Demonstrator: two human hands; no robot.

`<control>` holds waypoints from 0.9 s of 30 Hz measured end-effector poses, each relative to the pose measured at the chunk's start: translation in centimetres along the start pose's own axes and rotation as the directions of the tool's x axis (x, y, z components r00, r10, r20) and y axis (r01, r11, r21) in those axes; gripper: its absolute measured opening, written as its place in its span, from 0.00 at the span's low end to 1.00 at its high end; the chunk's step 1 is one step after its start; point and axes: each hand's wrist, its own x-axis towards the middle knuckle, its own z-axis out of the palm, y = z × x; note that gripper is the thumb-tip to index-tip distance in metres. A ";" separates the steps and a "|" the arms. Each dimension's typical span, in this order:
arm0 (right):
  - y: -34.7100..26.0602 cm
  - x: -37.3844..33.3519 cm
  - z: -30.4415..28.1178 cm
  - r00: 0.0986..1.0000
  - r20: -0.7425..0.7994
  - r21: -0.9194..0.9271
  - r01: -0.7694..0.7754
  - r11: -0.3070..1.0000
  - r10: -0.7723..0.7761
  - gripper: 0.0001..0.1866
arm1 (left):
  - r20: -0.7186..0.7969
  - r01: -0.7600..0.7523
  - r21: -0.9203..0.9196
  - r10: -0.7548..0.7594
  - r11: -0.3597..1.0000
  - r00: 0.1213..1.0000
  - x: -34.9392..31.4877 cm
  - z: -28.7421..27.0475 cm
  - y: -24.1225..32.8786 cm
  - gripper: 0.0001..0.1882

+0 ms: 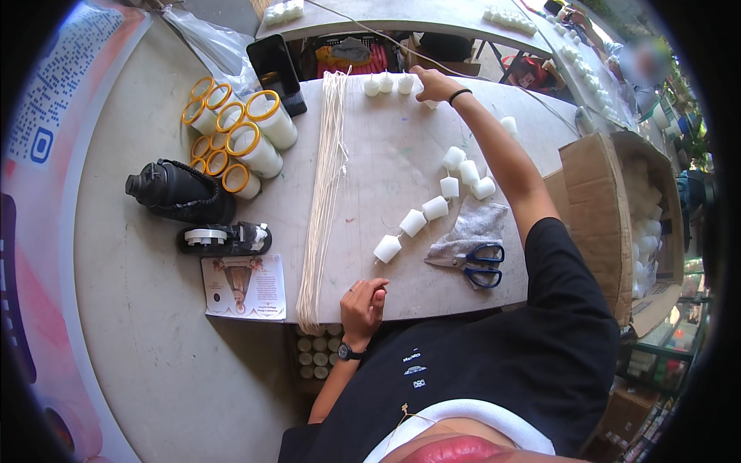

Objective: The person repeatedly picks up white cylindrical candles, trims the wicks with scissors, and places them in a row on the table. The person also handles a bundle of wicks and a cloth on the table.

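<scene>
My right hand (434, 85) reaches to the far edge of the table, its fingers closed round a white candle (431, 104) that is mostly hidden under it. Just left of it several short white candles (385, 83) stand in a row. My left hand (363, 310) rests at the near table edge with its fingers loosely curled, and nothing shows in them. Beyond it more white candles (413, 223) lie in a slanting line, some with wicks showing. A bundle of long white wicks (326, 177) stretches across the table to the left.
Blue-handled scissors (480, 266) lie on a grey cloth (471, 228). At left are orange-rimmed candle jars (257, 150), a black bottle (181, 189), a phone (274, 68), a tape dispenser (224, 238) and a printed card (244, 286). An open cardboard box (594, 216) stands at right.
</scene>
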 end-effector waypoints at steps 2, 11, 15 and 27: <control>0.9 -0.2 -0.1 0.993 -0.114 -0.010 0.027 1.000 -0.028 0.40 | -0.006 0.000 0.002 0.000 1.000 1.000 -0.1 0.0 -0.1 0.17; 2.7 -0.9 0.5 0.954 -0.288 0.216 0.143 0.966 -0.077 0.33 | -0.004 -0.016 0.003 0.016 1.000 1.000 -0.1 0.2 -0.3 0.18; 2.5 -1.1 1.1 0.951 -0.304 0.235 0.138 0.962 -0.062 0.34 | -0.012 -0.014 0.013 0.015 1.000 1.000 -0.3 0.3 -0.6 0.17; 2.4 0.3 1.1 0.976 -0.197 -0.040 0.083 0.996 -0.090 0.24 | 0.000 0.002 0.025 -0.002 1.000 1.000 0.0 0.3 -0.2 0.18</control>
